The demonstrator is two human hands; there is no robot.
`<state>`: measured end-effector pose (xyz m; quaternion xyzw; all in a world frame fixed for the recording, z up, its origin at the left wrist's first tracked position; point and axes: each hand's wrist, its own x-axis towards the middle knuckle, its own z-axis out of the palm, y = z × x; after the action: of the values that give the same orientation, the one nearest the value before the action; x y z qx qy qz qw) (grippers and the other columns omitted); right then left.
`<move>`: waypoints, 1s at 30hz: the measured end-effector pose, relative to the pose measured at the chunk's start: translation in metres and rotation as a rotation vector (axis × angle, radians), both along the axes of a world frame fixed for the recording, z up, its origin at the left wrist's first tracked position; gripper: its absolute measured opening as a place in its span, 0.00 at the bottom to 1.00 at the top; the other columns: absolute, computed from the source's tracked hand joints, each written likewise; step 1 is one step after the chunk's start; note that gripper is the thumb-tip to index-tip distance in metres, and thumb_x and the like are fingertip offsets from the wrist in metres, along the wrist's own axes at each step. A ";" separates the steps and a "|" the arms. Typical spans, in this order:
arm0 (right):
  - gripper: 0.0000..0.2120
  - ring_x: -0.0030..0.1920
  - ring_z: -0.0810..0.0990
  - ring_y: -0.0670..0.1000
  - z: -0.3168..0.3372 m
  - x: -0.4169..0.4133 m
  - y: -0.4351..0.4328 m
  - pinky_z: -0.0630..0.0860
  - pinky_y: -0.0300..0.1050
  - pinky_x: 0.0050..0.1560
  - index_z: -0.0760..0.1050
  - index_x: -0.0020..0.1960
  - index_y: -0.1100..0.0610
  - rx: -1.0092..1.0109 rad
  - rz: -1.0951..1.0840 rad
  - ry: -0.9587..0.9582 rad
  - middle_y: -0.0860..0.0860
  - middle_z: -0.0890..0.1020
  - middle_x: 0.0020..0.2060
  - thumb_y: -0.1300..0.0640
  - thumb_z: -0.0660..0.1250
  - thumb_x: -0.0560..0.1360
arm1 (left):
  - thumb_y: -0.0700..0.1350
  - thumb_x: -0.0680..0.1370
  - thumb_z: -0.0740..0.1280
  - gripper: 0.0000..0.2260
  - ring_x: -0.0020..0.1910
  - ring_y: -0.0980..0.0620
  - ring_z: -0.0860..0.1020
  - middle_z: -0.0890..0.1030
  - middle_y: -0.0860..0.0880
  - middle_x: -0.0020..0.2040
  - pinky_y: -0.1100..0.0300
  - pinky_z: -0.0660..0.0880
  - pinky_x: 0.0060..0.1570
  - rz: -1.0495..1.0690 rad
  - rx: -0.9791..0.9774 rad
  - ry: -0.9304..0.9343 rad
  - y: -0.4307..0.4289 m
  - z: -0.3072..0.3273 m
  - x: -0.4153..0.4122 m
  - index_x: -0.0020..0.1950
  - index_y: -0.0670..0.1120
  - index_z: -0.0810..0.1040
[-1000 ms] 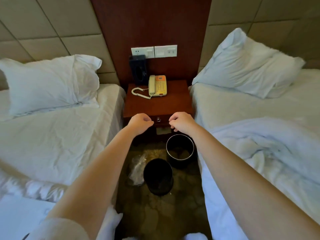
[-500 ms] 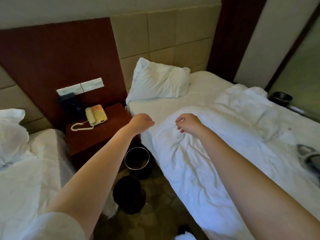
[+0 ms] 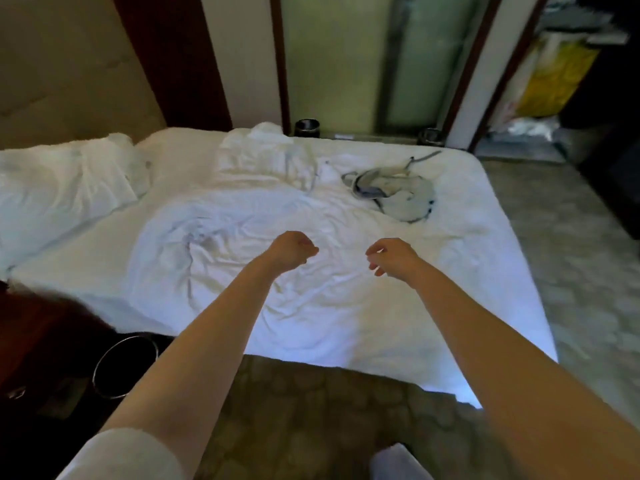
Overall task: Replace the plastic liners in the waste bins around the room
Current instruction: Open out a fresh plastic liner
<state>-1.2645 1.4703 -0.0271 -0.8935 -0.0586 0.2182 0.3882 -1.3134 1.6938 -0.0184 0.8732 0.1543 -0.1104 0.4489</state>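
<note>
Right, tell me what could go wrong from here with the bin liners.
1. The left hand and right hand both look empty, so the metal-rimmed bin may be left without a liner.
2. That bin sits low by the left forearm, away from where the view points; a step could knock it.

Illumination: dim and uneven. Main light enters through the frosted glass panel (image 3: 343,60), which glows pale green. The white bed sheet (image 3: 346,306) is brightest, nearly overexposed along its near edge, with a blue cast. The lower left corner is in deep shadow, and only the waste bin (image 3: 98,368) rim catches a glint. Heavy motion blur at upper right smears the yellow bag (image 3: 554,74). Wide-angle distortion bows the bed edge and tilts wall lines.
</note>
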 end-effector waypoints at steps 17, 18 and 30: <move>0.08 0.28 0.76 0.44 -0.019 -0.076 -0.572 0.77 0.49 0.41 0.75 0.39 0.57 -0.043 -0.683 -0.020 0.50 0.76 0.29 0.64 0.64 0.77 | 0.44 0.77 0.67 0.09 0.51 0.45 0.78 0.81 0.43 0.48 0.61 0.71 0.44 -0.838 0.094 -0.018 -0.622 -0.034 0.054 0.52 0.41 0.81; 0.06 0.27 0.76 0.44 -0.022 -0.078 -0.600 0.78 0.50 0.41 0.76 0.42 0.59 -0.035 -0.710 -0.021 0.51 0.76 0.29 0.65 0.64 0.77 | 0.43 0.76 0.67 0.08 0.51 0.45 0.78 0.81 0.42 0.48 0.61 0.70 0.43 -0.872 0.099 -0.019 -0.652 -0.034 0.054 0.51 0.40 0.81; 0.11 0.44 0.80 0.53 -0.046 -0.008 -0.813 0.78 0.49 0.53 0.78 0.58 0.63 -0.084 -0.879 0.137 0.59 0.83 0.52 0.61 0.63 0.78 | 0.44 0.78 0.66 0.04 0.48 0.50 0.75 0.78 0.44 0.49 0.60 0.69 0.48 -1.094 0.183 0.011 -0.883 -0.061 0.171 0.49 0.44 0.76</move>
<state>-1.2721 0.6573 -0.0734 -0.8319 0.3615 0.0935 0.4105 -1.1426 0.8111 -0.0796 0.8609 -0.3102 -0.3182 0.2476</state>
